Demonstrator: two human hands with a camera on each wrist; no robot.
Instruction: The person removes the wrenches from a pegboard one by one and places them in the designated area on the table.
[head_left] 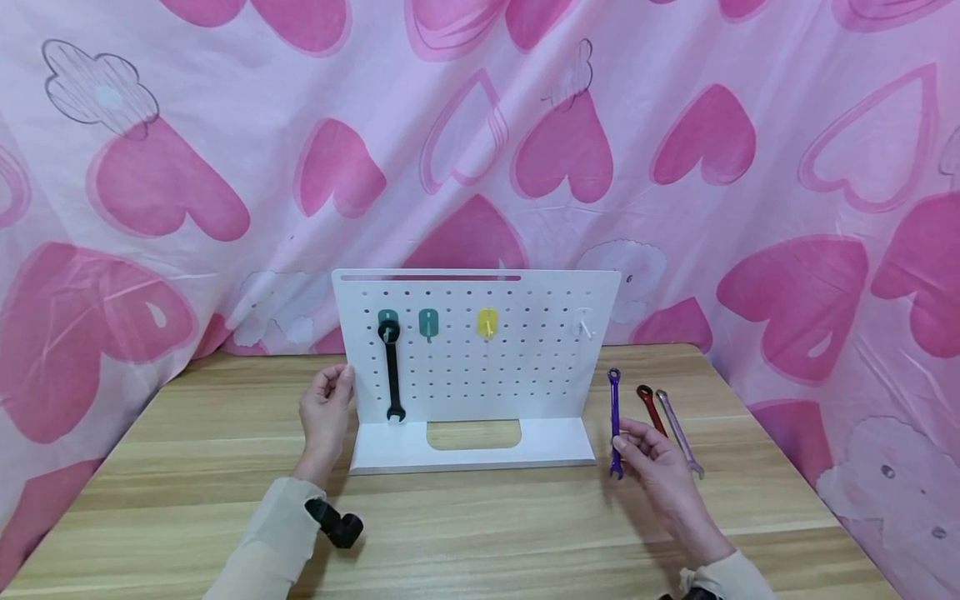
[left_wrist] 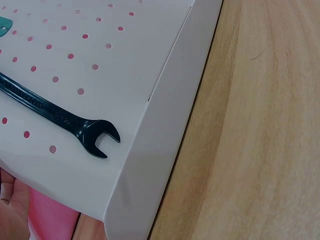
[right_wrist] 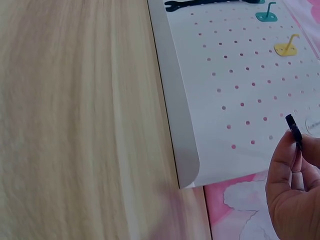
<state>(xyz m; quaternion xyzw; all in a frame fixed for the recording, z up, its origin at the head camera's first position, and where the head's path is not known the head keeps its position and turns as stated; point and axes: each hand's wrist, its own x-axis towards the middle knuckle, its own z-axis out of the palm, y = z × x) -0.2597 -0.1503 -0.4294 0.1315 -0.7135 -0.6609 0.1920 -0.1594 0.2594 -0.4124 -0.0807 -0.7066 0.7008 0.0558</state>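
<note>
A white pegboard stand stands upright on the table. My left hand grips its left edge, the fingers partly hidden behind it in the left wrist view. A black combination wrench hangs by its ring end from the leftmost green hook. To the right of the board, my right hand pinches a purple combination wrench between thumb and fingers, ring end up. The right wrist view shows only the dark end of this wrench.
Another green hook, a yellow hook and a clear white hook carry nothing. Behind my right hand, a red wrench and a silver wrench lie on the wooden table. A pink heart-patterned curtain hangs behind.
</note>
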